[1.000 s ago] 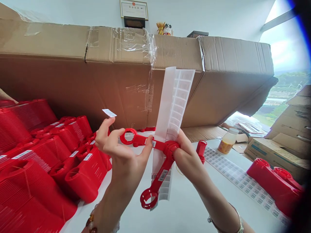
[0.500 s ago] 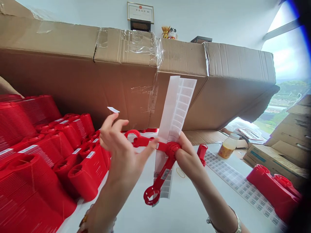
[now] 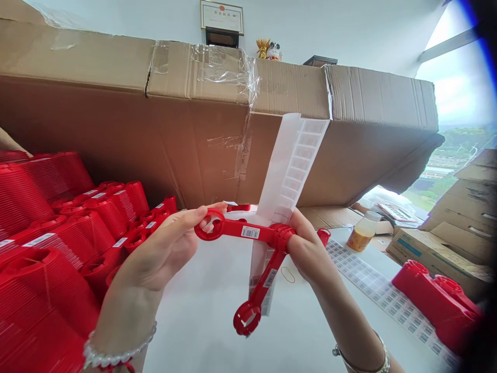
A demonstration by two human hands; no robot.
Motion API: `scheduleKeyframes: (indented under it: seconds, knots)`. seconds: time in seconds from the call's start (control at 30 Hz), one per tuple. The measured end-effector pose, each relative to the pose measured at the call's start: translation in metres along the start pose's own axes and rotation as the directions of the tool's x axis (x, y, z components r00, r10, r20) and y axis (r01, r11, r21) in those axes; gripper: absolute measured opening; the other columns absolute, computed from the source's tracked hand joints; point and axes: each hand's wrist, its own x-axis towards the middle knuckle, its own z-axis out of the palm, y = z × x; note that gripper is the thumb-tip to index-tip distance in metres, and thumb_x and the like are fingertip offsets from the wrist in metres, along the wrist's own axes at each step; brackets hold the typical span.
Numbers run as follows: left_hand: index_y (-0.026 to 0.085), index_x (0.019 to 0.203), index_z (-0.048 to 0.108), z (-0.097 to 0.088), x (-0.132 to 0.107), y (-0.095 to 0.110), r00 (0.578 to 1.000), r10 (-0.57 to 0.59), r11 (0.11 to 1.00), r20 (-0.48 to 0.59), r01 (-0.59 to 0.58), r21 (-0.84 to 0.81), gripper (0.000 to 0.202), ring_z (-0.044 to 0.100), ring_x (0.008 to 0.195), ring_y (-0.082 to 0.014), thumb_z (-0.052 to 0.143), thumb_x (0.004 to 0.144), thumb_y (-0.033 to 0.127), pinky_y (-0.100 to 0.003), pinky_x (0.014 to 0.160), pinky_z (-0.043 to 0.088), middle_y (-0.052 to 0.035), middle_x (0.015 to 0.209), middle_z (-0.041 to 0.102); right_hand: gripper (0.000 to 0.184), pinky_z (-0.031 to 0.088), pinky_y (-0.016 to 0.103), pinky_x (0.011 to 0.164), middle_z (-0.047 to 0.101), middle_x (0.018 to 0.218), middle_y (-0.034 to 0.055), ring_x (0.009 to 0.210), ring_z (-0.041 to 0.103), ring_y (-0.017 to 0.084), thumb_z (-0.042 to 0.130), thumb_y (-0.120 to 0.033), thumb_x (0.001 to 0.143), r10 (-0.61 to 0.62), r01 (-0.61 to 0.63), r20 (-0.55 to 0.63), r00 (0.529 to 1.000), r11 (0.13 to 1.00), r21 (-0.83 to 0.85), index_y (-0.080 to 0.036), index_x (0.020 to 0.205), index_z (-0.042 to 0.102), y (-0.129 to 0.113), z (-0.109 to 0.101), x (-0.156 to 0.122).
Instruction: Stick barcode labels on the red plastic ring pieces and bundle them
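My left hand [image 3: 163, 248] grips the ring end of one arm of a red plastic hinged wrench [image 3: 236, 231]. A barcode label [image 3: 250, 232] lies along that arm. My right hand [image 3: 306, 246] holds the wrench's round hub [image 3: 281, 236] and pinches a white label backing strip [image 3: 291, 166], which rises upward behind the wrench. The second arm, also carrying a barcode label [image 3: 271, 278], hangs down to a red ring [image 3: 247, 318]. Part of the strip is hidden behind it.
Ribbed red plastic parts [image 3: 58, 228] are stacked along the left of the white table [image 3: 194, 331]. A barcode label sheet [image 3: 388, 295], rubber band [image 3: 288, 274], yellow-filled bottle [image 3: 359, 238] and red parts [image 3: 437, 305] lie right. Large cardboard boxes [image 3: 194, 124] stand behind.
The small white label has left my left fingertips, and a barcode label now shows flat on the arm. My left hand has moved onto the wrench's ring end.
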Motion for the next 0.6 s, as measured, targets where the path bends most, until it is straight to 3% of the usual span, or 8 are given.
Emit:
scheduleKeyframes:
  seconds: [0.1, 0.2, 0.3, 0.43, 0.5, 0.6]
  knots:
    - [0.031, 0.082, 0.083, -0.013, 0.011, -0.009, 0.978, -0.046, 0.995, 0.205, 0.064, -0.079, 0.017, 0.068, 0.117, -0.0268, 0.071, 0.090, 0.040, -0.044, 0.111, 0.052, -0.0024, 0.091, 0.077, 0.045, 0.056, 0.032, 0.070, 0.073, 0.114, 0.0029, 0.097, 0.068, 0.023, 0.055, -0.006, 0.078, 0.045, -0.045, 0.002, 0.999, 0.998, 0.042, -0.026, 0.117, 0.067, 0.000, -0.003, 0.002]
    - [0.028, 0.110, 0.082, -0.025, 0.024, -0.014, 0.915, -0.124, 0.987, 0.384, 0.155, -0.052, 0.028, 0.058, 0.133, -0.0284, 0.070, 0.091, 0.045, -0.041, 0.122, 0.038, -0.0040, 0.106, 0.077, 0.044, 0.056, 0.032, 0.069, 0.074, 0.112, 0.0028, 0.094, 0.069, 0.023, 0.057, -0.007, 0.080, 0.078, -0.079, 0.009, 0.997, 0.994, 0.072, -0.026, 0.118, 0.066, -0.004, -0.005, 0.003]
    - [0.028, 0.125, 0.076, -0.032, 0.027, -0.015, 0.877, -0.167, 0.981, 0.450, 0.193, -0.013, 0.043, 0.051, 0.140, -0.0334, 0.069, 0.090, 0.053, -0.045, 0.120, 0.038, -0.0046, 0.136, 0.070, 0.045, 0.058, 0.034, 0.075, 0.074, 0.113, 0.0033, 0.099, 0.069, 0.023, 0.057, -0.007, 0.081, 0.083, -0.083, 0.007, 0.997, 0.992, 0.090, -0.026, 0.122, 0.066, -0.007, -0.005, 0.001]
    - [0.027, 0.118, 0.078, -0.033, 0.025, -0.016, 0.883, -0.148, 0.984, 0.446, 0.176, -0.022, 0.039, 0.051, 0.140, -0.0323, 0.065, 0.092, 0.053, -0.041, 0.115, 0.044, -0.0030, 0.150, 0.061, 0.047, 0.058, 0.033, 0.075, 0.075, 0.112, 0.0034, 0.100, 0.070, 0.024, 0.056, -0.007, 0.082, 0.079, -0.079, 0.006, 0.997, 0.993, 0.087, -0.026, 0.123, 0.066, -0.009, -0.005, -0.001]
    - [0.026, 0.117, 0.078, -0.032, 0.025, -0.016, 0.881, -0.142, 0.985, 0.451, 0.171, -0.024, 0.039, 0.055, 0.136, -0.0305, 0.068, 0.090, 0.052, -0.038, 0.112, 0.047, -0.0050, 0.142, 0.067, 0.047, 0.059, 0.033, 0.076, 0.075, 0.110, 0.0030, 0.099, 0.071, 0.023, 0.056, -0.006, 0.081, 0.076, -0.077, 0.008, 0.997, 0.993, 0.089, -0.026, 0.122, 0.067, -0.009, -0.005, -0.001]
    - [0.027, 0.120, 0.077, -0.029, 0.025, -0.013, 0.885, -0.120, 0.990, 0.450, 0.138, -0.008, 0.044, 0.068, 0.116, -0.0296, 0.078, 0.082, 0.048, -0.041, 0.106, 0.052, -0.0065, 0.105, 0.079, 0.045, 0.058, 0.032, 0.073, 0.076, 0.107, 0.0027, 0.096, 0.071, 0.022, 0.056, -0.006, 0.080, 0.076, -0.078, 0.017, 0.997, 0.993, 0.085, -0.025, 0.119, 0.067, -0.009, -0.006, -0.001]
